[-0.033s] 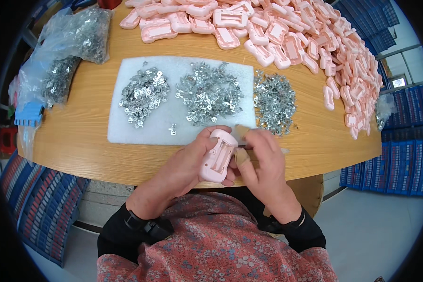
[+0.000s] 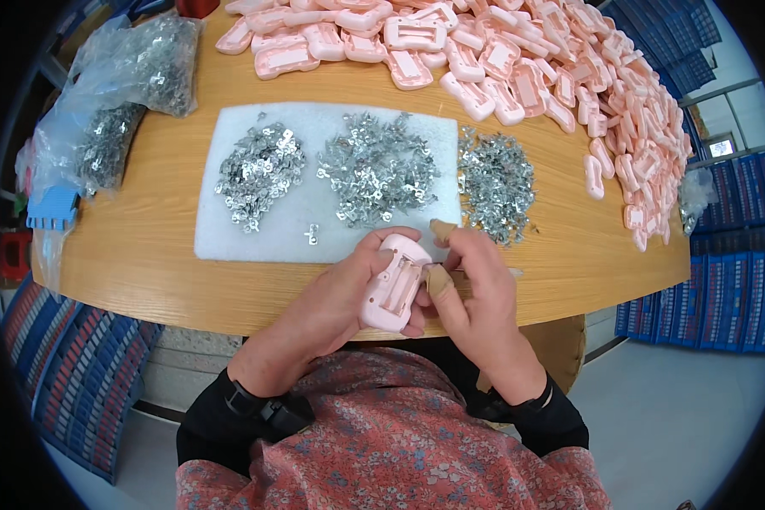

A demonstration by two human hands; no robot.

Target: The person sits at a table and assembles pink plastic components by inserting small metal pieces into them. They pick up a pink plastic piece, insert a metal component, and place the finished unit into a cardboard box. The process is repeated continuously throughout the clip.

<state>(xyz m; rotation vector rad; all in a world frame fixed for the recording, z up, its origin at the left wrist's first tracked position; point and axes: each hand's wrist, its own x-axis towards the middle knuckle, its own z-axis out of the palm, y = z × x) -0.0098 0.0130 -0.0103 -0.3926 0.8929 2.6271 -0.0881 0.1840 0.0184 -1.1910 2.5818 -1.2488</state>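
My left hand (image 2: 331,297) holds a pink plastic battery-compartment casing (image 2: 391,289), tilted, with its long recessed slot facing up. The thumb lies on its upper left edge and fingers wrap beneath it. At the casing's right side is my right hand (image 2: 484,289), with tan covers on its thumb and index finger. Its fingers are curled, and what sits between them is too small to make out. Just beyond, small silver metal contact pieces lie in two piles, a left pile (image 2: 262,174) and a middle pile (image 2: 381,170), on a white foam sheet (image 2: 314,246).
Another pile of metal pieces (image 2: 497,187) lies right of the foam. A large heap of pink casings (image 2: 527,85) covers the table's far and right side. Bags of metal pieces (image 2: 166,68) stand at left, near a blue plastic piece (image 2: 53,206). One loose contact (image 2: 313,234) lies on the foam.
The right index finger has lifted slightly away from the thumb beside the casing. The left hand and casing have stayed nearly still.
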